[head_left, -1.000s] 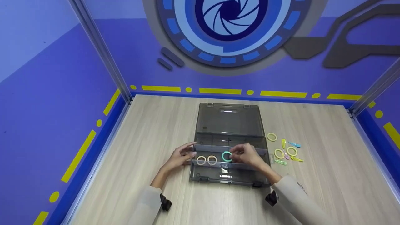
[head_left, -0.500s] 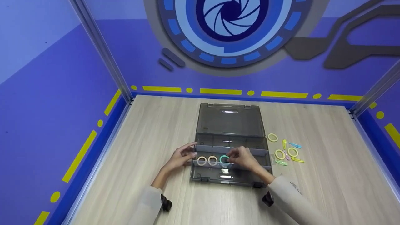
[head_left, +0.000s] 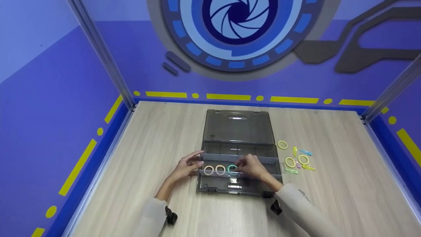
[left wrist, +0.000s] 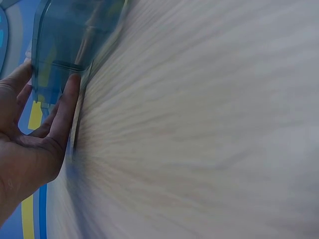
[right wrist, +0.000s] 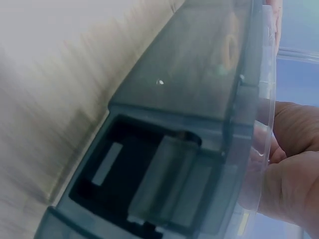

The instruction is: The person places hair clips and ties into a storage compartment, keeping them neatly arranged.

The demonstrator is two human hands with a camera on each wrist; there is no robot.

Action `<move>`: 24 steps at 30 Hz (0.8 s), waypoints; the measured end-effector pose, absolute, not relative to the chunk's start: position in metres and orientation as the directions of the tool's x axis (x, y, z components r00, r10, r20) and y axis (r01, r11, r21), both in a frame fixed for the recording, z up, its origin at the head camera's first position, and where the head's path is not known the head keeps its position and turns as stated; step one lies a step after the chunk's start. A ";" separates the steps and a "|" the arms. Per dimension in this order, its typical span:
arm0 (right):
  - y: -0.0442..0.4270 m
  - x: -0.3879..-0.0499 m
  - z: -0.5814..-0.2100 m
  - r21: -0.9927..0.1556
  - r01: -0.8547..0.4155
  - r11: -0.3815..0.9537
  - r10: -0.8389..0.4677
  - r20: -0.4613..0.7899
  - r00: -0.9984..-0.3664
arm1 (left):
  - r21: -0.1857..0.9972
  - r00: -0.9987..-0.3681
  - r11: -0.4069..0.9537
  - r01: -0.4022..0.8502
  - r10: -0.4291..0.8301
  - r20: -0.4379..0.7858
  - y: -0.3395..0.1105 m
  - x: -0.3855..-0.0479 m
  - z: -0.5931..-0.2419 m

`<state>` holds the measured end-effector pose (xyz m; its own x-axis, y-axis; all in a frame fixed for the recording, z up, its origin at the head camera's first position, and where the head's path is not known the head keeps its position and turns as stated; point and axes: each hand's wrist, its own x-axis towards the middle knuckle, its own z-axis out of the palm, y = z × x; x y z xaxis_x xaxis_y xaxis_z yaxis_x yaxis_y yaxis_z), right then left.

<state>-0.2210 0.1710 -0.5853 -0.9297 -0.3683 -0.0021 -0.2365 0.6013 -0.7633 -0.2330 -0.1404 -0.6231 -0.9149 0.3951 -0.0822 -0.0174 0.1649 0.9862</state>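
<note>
The right hand (head_left: pixel 251 166) has its fingers curled in a pinch on the right edge of a green ring (head_left: pixel 228 169), inside the middle long compartment of an open box (head_left: pixel 215 182). The left hand (head_left: pixel 185 167) keeps no ring; its fingers lie nearly straight against the outside of the box's left wall, the thumb by the rim. Between the two hands' fingers, in that same compartment, sit two cream rings: the left cream ring (head_left: pixel 204 170), nearer the left fingers, and the right cream ring (head_left: pixel 216 170), just beside the green one. The clear lid (head_left: pixel 238 126) lies folded back beyond both sets of fingers, and a black latch (right wrist: pixel 127 169) is on the front wall, closer to the person than the right fingers. On the table (head_left: pixel 158 131), outside the box to the right of the right fingers, lie loose things: the far yellow ring (head_left: pixel 278 144), two more yellow rings (head_left: pixel 285 162) nearer the person, a pink clip (head_left: pixel 298 164) between that pair, a blue clip (head_left: pixel 306 152) furthest right at the back, an upright-pointing yellow clip (head_left: pixel 295 151), a second yellow clip (head_left: pixel 308 167) and a green clip (head_left: pixel 291 171).
</note>
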 end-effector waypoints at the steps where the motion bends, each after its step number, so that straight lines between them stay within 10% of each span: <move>1: 0.170 -0.221 -0.585 -0.767 -0.244 0.593 -0.379 0.002 -0.925 | 0.986 -0.918 0.166 -0.017 0.387 -0.081 -0.142 -0.233 -0.623; 24: 0.271 -0.211 -0.531 -0.884 -0.103 0.455 -0.291 -0.038 -0.956 | 0.989 -0.909 0.149 0.002 0.413 -0.061 -0.141 -0.233 -0.623</move>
<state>-0.2109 0.2713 -0.5305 -0.9558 -0.2914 -0.0383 -0.1034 0.4552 -0.8844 -0.2330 -0.1410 -0.6227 -0.9087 0.4130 -0.0606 0.0018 0.1492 0.9888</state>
